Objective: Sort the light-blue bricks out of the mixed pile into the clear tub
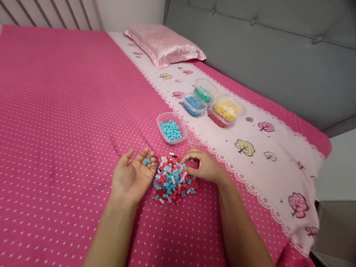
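Note:
A mixed pile of small toy building bricks [172, 181], in light blue, pink, red and white, lies on the bedspread between my hands. My left hand [134, 172] is turned palm up at the pile's left side, with a few light blue bricks [147, 161] resting on its slightly curled fingers. At the right edge of the pile, my right hand [204, 165] has its thumb and index finger bent close together among the bricks. What lies between those fingertips is too small to make out. Just beyond the pile stands a clear plastic tub [184, 136] of light blue bricks.
Farther right are more clear tubs: one with darker blue bricks [194, 104], one with green bricks [204, 93], and one with yellow bricks [225, 112] above a red-filled one [216, 119]. A pink pillow [165, 45] lies near the grey padded headboard [265, 39].

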Tool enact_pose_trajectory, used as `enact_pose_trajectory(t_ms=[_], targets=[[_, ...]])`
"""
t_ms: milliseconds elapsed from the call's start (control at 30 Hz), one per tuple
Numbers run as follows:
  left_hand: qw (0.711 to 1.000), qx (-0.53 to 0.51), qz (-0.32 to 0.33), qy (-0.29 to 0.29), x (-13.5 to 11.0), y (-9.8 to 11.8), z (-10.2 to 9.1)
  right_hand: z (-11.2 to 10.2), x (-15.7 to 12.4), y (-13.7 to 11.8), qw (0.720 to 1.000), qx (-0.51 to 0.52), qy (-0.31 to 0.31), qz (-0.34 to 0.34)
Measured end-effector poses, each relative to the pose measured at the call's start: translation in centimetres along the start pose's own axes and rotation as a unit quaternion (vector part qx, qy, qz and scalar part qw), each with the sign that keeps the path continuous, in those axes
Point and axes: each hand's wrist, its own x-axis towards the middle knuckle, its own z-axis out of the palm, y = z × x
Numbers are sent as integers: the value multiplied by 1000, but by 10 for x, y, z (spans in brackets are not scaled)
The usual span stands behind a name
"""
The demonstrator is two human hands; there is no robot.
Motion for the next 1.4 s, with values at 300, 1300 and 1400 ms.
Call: enact_pose_trajectory(t_ms=[300,1300,1400], targets=[[1000,18,9,-9,1,-1,-2,1,-1,1,979,194,56,-3],[1000,26,6,-1,3,-1,-3,-17,-20,4,971,171,-15,168],[1000,24,-9,5,7,-2,-6,-14,-19,4,970,151,-43,187]])
